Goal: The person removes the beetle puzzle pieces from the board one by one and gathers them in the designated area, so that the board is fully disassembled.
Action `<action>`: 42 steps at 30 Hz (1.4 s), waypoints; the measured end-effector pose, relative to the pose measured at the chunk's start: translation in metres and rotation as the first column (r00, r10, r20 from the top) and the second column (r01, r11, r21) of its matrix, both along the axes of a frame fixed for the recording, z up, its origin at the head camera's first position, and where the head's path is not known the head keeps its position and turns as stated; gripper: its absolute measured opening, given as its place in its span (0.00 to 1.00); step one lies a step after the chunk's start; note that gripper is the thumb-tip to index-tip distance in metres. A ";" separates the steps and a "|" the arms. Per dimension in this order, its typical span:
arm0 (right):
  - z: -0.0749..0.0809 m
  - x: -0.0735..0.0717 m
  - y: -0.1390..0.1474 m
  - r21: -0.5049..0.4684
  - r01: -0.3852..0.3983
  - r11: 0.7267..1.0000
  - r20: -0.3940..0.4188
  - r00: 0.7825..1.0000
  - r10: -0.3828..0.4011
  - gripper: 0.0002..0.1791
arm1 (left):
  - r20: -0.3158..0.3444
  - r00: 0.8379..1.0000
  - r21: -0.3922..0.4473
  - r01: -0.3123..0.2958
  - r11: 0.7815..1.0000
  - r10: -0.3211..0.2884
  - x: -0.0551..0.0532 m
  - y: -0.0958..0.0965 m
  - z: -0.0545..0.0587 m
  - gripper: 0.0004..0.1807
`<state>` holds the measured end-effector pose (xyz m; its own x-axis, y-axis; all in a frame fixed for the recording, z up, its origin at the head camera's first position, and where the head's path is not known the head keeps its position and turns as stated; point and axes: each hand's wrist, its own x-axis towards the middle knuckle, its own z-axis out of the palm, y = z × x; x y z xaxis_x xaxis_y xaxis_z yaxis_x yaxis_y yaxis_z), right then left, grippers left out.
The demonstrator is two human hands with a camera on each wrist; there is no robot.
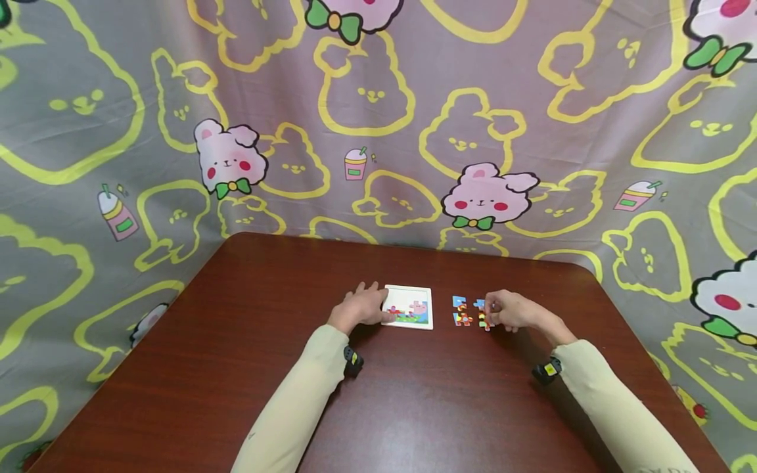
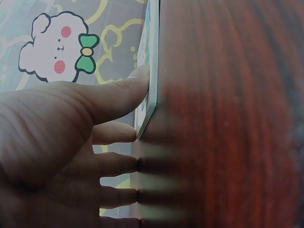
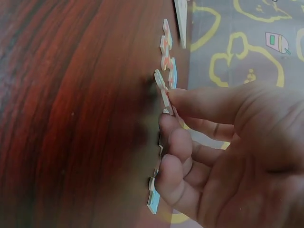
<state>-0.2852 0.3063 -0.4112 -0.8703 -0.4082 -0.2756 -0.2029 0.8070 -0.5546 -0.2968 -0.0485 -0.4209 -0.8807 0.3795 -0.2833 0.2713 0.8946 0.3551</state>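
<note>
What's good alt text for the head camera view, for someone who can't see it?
A person's right hand pinches a puzzle piece beside other loose pieces on a reddish-brown table, while the left hand touches a white, partly filled puzzle tray. Cloth printed with cartoon animals hangs behind.

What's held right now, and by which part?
Right hand pinches a puzzle piece by its right side, thumb against fingers. Left hand rests its thumb on the tray at its left edge; no clear grip.
</note>
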 end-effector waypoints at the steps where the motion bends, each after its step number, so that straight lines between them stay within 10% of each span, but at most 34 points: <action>1: 0.000 0.000 0.000 0.004 0.006 1.000 0.013 1.000 -0.006 0.05 | -0.001 1.000 -0.001 0.001 1.000 -0.001 0.000 0.000 0.000 0.39; 19: 0.005 -0.003 -0.012 0.103 -0.029 0.994 -0.035 0.999 0.033 0.04 | 0.003 1.000 0.005 -0.013 1.000 0.013 0.001 0.000 0.001 0.40; 42: 0.005 -0.018 -0.073 -0.103 -0.068 0.992 -0.142 0.988 0.053 0.09 | 0.005 1.000 0.000 -0.002 1.000 0.002 -0.002 0.000 0.001 0.39</action>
<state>-0.3036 0.2336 -0.4062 -0.8700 -0.4816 -0.1052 -0.3306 0.7283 -0.6003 -0.2989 -0.0486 -0.4199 -0.8801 0.3779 -0.2874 0.2679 0.8951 0.3566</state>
